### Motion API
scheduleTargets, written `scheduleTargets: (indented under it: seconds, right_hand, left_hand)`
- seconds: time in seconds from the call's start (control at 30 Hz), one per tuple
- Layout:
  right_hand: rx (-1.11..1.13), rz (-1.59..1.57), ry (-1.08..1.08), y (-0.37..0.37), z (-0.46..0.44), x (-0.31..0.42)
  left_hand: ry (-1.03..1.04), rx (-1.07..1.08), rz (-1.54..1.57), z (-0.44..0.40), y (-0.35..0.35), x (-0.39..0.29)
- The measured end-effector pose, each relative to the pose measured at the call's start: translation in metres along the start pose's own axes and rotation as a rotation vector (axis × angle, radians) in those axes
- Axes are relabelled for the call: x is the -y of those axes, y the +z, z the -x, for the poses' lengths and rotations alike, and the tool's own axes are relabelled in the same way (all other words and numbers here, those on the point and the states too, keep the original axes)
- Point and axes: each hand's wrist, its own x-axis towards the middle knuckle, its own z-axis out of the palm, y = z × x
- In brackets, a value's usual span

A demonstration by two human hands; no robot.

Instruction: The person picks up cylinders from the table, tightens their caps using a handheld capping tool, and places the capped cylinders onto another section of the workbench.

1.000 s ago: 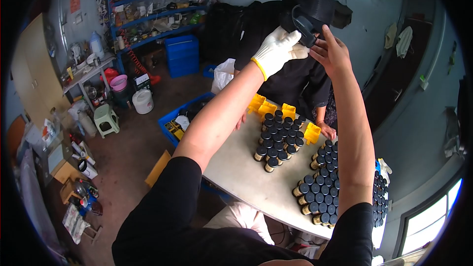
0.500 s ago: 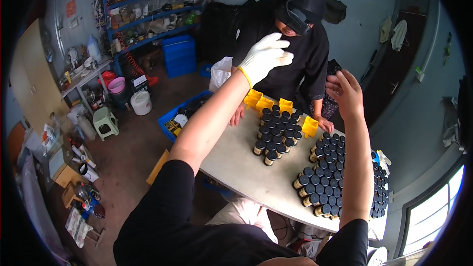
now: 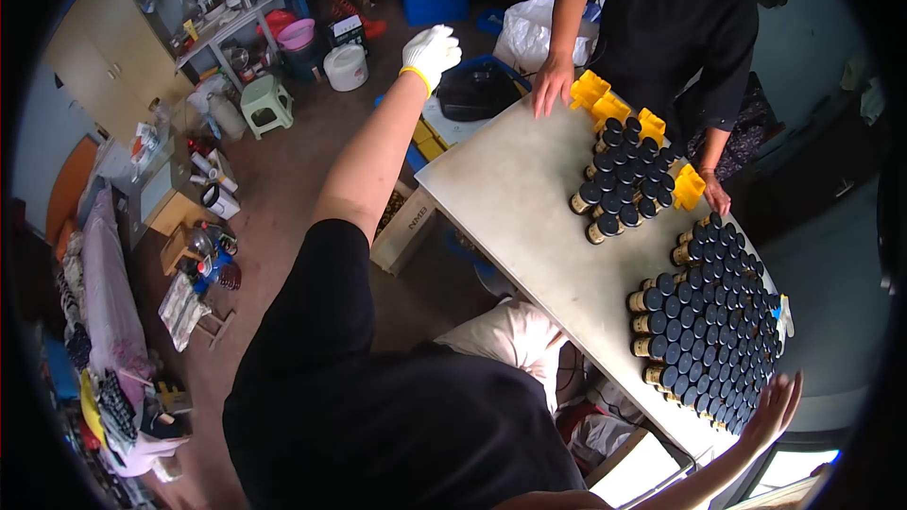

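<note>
My left hand [image 3: 432, 54], in a white knit glove with a yellow cuff, is raised at arm's length beyond the table's left corner. Its fingers are loosely bent and somewhat apart, with nothing visible in them. My bare right hand [image 3: 773, 406] is at the lower right, fingers stretched out and empty. It is nearest to a large block of black-lidded jars [image 3: 704, 321] with tan labels, packed upright on the table [image 3: 529, 198]. A smaller group of similar jars [image 3: 624, 179] stands farther back, beside several yellow plastic pieces [image 3: 688, 187].
Across the table stands a person in black [image 3: 675, 28], both hands at its edge. A blue crate [image 3: 411, 153] with a black item and an open carton [image 3: 406, 231] lie left of the table. A green stool [image 3: 266, 106] and white bucket [image 3: 345, 68] are on the floor.
My view has tipped and turned, so the table appears farther right. My arms have spread apart: the gloved hand is farther left, the right hand has dropped to the lower right.
</note>
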Motion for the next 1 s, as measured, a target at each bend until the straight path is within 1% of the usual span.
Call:
scheduleTargets:
  seconds: [0.07,0.1,0.17,0.23,0.27,0.3,0.33,0.37,0.4,0.43,0.47,0.5,0.57,0.63,0.7,0.77,0.87,0.9,0.97,1.0]
  right_hand:
    - [-0.034,0.005,0.02,-0.048,0.013,-0.032]
    - [-0.076,0.044,0.053,-0.068,0.02,-0.043]
    - [-0.157,0.109,0.114,-0.102,0.034,-0.061]
    - [-0.236,0.164,0.139,-0.113,0.05,-0.065]
    - [-0.275,0.198,0.144,-0.117,0.058,-0.065]
    - [-0.313,0.228,0.147,-0.118,0.063,-0.063]
    - [-0.34,0.263,0.151,-0.116,0.067,-0.061]
    - [-0.37,0.291,0.149,-0.112,0.069,-0.059]
    - [-0.398,0.308,0.141,-0.107,0.071,-0.057]
    - [-0.421,0.322,0.135,-0.105,0.073,-0.055]
    - [-0.439,0.326,0.127,-0.103,0.075,-0.051]
    - [-0.446,0.338,0.125,-0.101,0.077,-0.048]
    - [-0.441,0.347,0.132,-0.097,0.074,-0.047]
    - [-0.442,0.36,0.17,-0.092,0.065,-0.053]
    - [-0.372,0.297,0.172,-0.087,0.061,-0.065]
    - [-0.385,0.33,0.158,-0.078,0.056,-0.074]
    - [-0.373,0.267,0.128,-0.068,0.05,-0.08]
    - [-0.38,0.281,0.123,-0.066,0.053,-0.08]
    - [-0.428,0.295,0.136,-0.058,0.066,-0.071]
    - [-0.467,0.315,0.154,-0.055,0.07,-0.07]
  left_hand:
    - [-0.058,0.304,0.215,0.04,0.045,0.055]
    - [0.024,0.415,0.006,0.049,0.044,0.042]
    - [0.257,0.592,-0.397,0.065,0.04,0.011]
    - [0.318,0.906,-0.867,0.068,0.05,-0.009]
    - [0.261,0.977,-0.815,0.071,0.055,-0.012]
    - [0.116,0.952,-0.629,0.078,0.071,-0.004]
    - [-0.202,0.859,-0.121,0.085,0.095,0.019]
    - [-0.451,0.726,0.36,0.088,0.118,0.044]
    - [-0.599,0.577,1.112,0.089,0.147,0.066]
    - [-0.644,0.555,1.68,0.09,0.17,0.08]
    - [-0.989,0.549,2.222,0.069,0.168,0.062]
    - [-1.014,0.465,2.064,0.043,0.162,0.04]
    - [-0.949,0.159,0.956,-0.026,0.118,-0.046]
    - [-0.869,0.128,1.037,-0.089,0.103,-0.073]
    - [-0.601,0.033,0.974,-0.152,0.083,-0.11]
    - [-0.365,0.03,0.949,-0.206,0.053,-0.15]
    - [-0.159,-0.135,0.653,-0.259,0.04,-0.177]
    - [-0.144,-0.141,0.658,-0.264,0.039,-0.183]
    - [-0.202,-0.207,0.703,-0.258,0.04,-0.199]
    - [-0.157,-0.125,0.709,-0.245,0.047,-0.202]
